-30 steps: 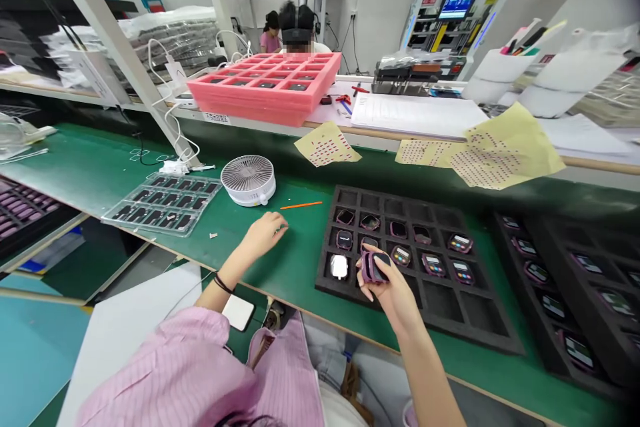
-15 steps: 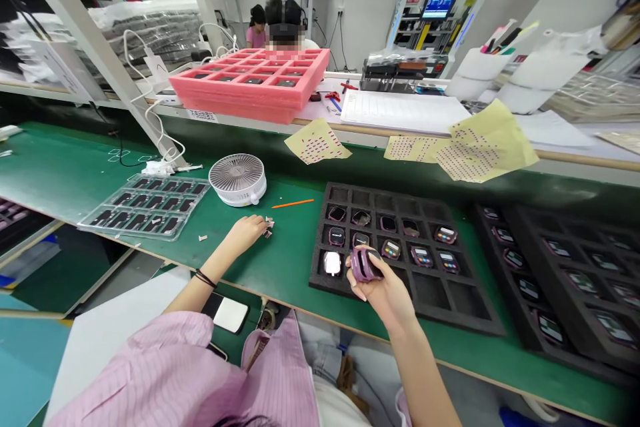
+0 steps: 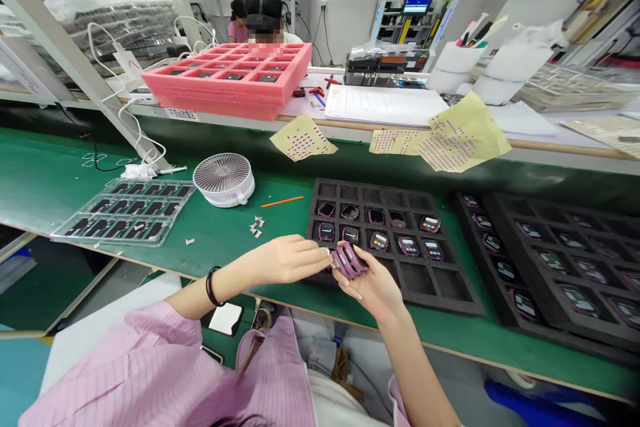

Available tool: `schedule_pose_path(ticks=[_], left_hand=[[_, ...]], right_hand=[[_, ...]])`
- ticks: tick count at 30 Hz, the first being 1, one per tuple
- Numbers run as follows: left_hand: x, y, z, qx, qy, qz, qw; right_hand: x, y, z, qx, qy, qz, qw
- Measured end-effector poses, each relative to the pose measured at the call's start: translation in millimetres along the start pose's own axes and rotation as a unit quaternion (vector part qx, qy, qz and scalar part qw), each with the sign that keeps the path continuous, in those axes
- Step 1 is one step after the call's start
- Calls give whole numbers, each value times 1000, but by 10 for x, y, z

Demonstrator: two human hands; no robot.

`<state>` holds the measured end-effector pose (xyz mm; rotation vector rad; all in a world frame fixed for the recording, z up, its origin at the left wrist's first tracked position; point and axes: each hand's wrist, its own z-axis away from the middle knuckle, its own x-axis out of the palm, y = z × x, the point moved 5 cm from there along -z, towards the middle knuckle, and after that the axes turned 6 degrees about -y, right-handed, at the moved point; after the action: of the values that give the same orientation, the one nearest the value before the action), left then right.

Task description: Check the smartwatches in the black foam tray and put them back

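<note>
My right hand (image 3: 367,288) holds a pink-framed smartwatch (image 3: 350,261) on its side, just above the black foam tray (image 3: 465,300). My left hand (image 3: 285,260) reaches across, its fingertips pinching a small pale piece (image 3: 334,265) against the watch's edge. Several pink-framed watches sit in the tray's cells, and the cells in its front right corner hold none. Several small pale pieces (image 3: 256,227) lie on the green bench mat (image 3: 225,243), to the left of my hands.
A white desk fan (image 3: 223,179), an orange stick (image 3: 281,201) and a clear plastic tray (image 3: 123,213) lie on the left. Another black foam tray (image 3: 540,260) is on the right. Pink foam trays (image 3: 225,83) and yellow sheets (image 3: 303,138) stand ahead, with a co-worker (image 3: 263,23) beyond.
My left hand has left the small pieces on the mat and moved right to the watch. The right hand has turned the watch. The view has swung slightly right.
</note>
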<state>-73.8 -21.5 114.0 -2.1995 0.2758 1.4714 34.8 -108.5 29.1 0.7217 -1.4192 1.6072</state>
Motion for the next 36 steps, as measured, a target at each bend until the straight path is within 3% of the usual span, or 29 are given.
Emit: schedule_pose_path(ticks=[5, 8, 12, 15, 18, 20, 23, 27, 32, 36], left_hand=[[-2, 63, -77, 71, -35, -61, 995], [11, 75, -92, 83, -36, -78, 993], [28, 104, -135, 85, -84, -76, 990], [-2, 109, -180, 68, -94, -29, 993], [-14, 63, -207, 19, -58, 97, 993], [25, 7, -200, -26, -21, 234, 972], [153, -81, -153, -98, 11, 423, 901], [278, -134, -58, -158, -13, 522, 838], [344, -94, 52, -164, -66, 540, 823], [474, -172, 190, -213, -49, 536, 815]], right_hand=[[49, 1, 48, 22, -32, -16, 999], [68, -1, 63, 28, -41, -16, 999], [45, -6, 66, 33, -41, -6, 999], [27, 5, 56, 26, -47, 5, 999], [41, 45, 48, 29, -63, 21, 997], [67, 85, 52, 43, -75, 33, 996], [109, 114, 77, 38, -80, 61, 994], [145, 158, 135, 13, -63, 122, 990], [139, 318, 123, 17, -39, 139, 989], [110, 426, 2, 18, -43, 101, 994]])
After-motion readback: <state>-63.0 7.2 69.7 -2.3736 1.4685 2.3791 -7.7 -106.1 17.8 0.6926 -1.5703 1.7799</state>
